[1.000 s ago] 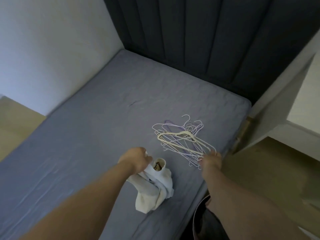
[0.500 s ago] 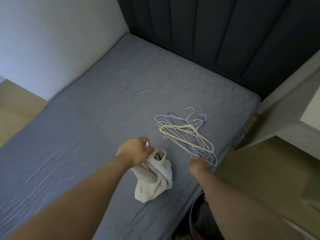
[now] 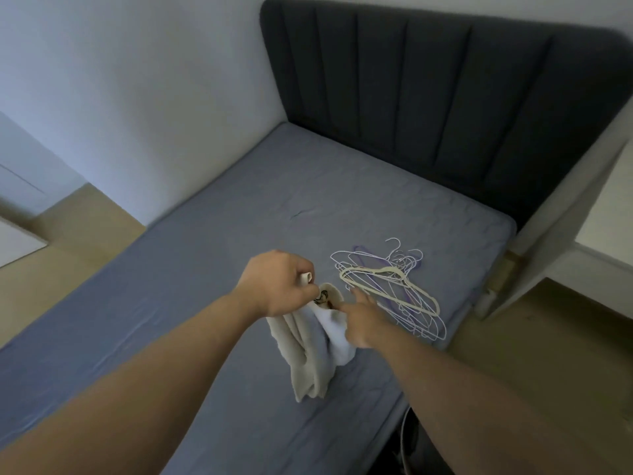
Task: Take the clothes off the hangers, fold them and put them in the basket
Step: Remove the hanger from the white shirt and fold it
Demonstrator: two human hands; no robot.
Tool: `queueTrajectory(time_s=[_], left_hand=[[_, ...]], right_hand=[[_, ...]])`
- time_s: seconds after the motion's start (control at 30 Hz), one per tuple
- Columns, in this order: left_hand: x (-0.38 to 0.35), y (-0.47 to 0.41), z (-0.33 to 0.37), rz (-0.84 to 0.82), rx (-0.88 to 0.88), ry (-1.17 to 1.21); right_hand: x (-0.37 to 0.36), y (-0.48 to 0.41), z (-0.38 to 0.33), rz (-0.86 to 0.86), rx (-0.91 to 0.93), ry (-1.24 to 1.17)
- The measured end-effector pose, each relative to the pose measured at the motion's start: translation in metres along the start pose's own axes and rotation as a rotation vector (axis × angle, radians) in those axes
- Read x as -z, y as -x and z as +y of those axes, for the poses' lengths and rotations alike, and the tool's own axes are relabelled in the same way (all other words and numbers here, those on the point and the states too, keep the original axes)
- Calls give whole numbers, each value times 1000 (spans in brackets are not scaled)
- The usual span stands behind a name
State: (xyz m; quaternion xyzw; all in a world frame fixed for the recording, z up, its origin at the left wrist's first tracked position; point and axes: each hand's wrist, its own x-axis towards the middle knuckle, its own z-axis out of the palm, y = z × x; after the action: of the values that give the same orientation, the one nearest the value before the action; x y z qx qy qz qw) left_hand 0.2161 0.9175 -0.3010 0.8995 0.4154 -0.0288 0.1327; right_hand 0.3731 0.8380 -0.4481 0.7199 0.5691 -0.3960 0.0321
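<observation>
My left hand (image 3: 279, 284) grips a white garment (image 3: 310, 354) by its collar, and the cloth hangs bunched down onto the grey mattress (image 3: 212, 269). A print shows at the neck opening. My right hand (image 3: 359, 323) reaches to the garment's neck with fingers stretched out, touching the cloth. A pile of several bare hangers (image 3: 390, 289), white, cream and purple, lies on the mattress just right of my hands. The basket's rim (image 3: 404, 437) barely shows below the bed's edge, by my right forearm.
A dark padded headboard (image 3: 428, 90) stands at the far end of the bed. White furniture (image 3: 582, 214) sits to the right. A white wall runs along the left, with wooden floor on both sides.
My right hand has let go of the hangers and moved left to the garment's neck. My left hand has lifted the garment slightly. The camera has tilted upward.
</observation>
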Motion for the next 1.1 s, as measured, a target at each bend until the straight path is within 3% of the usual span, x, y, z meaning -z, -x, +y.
queueTrajectory(time_s=[0.27, 0.43, 0.63, 0.77, 0.93, 1.1], left_hand=[[81, 122, -20, 421, -107, -48], [120, 207, -62, 577, -50, 88], [147, 276, -118, 588, 52, 133], [158, 304, -125, 598, 4, 146], [157, 346, -125, 561, -94, 181], [139, 381, -113, 535, -78, 200]], right_hand=[[3, 103, -60, -20, -79, 364], [-7, 199, -120, 150, -98, 447], [0, 308, -180, 538, -205, 95], [5, 363, -207, 781, -220, -28], [-10, 406, -214, 798, -14, -392], [-43, 422, -201, 840, 88, -355]])
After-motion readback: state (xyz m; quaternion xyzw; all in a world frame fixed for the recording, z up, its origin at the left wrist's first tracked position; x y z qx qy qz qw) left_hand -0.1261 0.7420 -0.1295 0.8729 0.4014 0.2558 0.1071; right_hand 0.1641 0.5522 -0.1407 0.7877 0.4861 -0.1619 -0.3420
